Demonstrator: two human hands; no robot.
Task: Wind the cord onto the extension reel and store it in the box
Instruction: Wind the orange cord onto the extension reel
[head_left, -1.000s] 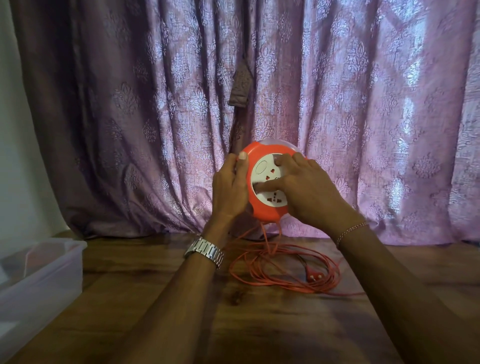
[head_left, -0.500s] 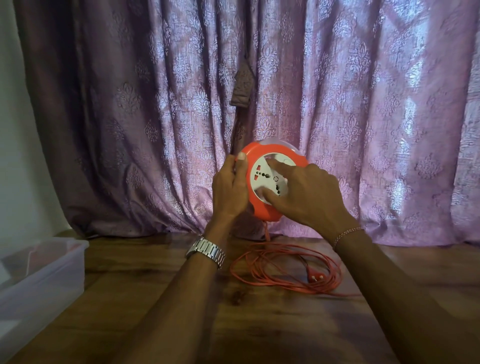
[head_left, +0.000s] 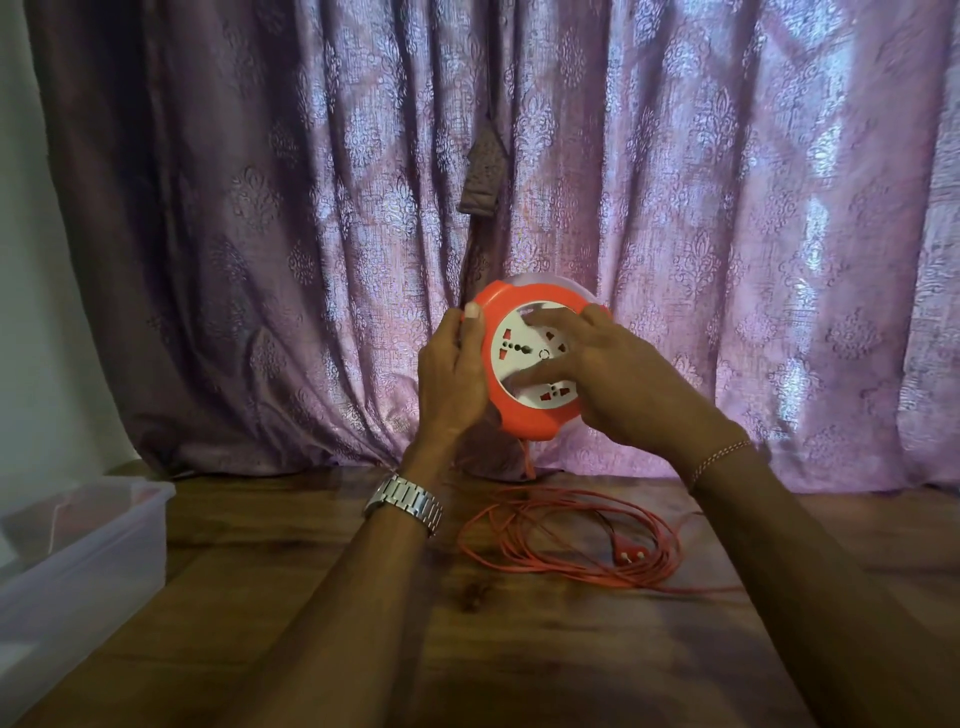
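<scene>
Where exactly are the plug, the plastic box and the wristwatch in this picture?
plug (head_left: 629, 556): head view, on its red body, lying among the cord loops.
plastic box (head_left: 111, 535): head view, on its clear side wall.
wristwatch (head_left: 408, 501): head view, on the metal band.

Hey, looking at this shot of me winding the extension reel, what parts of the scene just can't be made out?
All in the head view:
- Back of the reel: faces away; how much cord is wound on cannot be told.
- Socket plate, right part: covered by the right hand.
- Left hand fingers: behind the reel rim.
- Box: cut off by the left edge; contents blurred.
- Plug in the cord: too small for detail.
</scene>
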